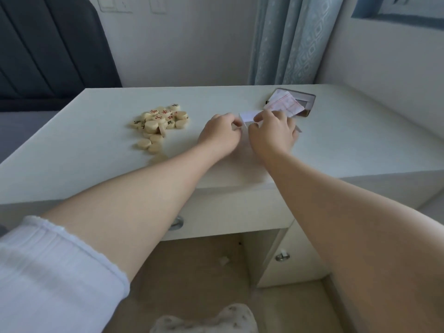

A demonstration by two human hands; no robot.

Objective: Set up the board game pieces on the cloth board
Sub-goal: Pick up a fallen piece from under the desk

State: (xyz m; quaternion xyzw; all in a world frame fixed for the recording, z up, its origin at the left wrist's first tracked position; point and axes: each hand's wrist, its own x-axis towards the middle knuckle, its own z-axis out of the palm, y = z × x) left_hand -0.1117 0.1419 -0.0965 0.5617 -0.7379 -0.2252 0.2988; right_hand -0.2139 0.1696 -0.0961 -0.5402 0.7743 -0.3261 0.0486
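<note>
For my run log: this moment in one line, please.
left hand, right hand: pinching white folded sheet | game pieces: piled on desk, left of hands | box: behind right hand

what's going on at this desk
A person is working at a white desk. The left hand and right hand pinch a small white folded sheet from either side; whether it is paper or cloth is unclear. The xiangqi pieces lie in a loose heap to the left, untouched. A folded cloth with red lines rests on a dark box at the back right. No board is spread out yet.
</note>
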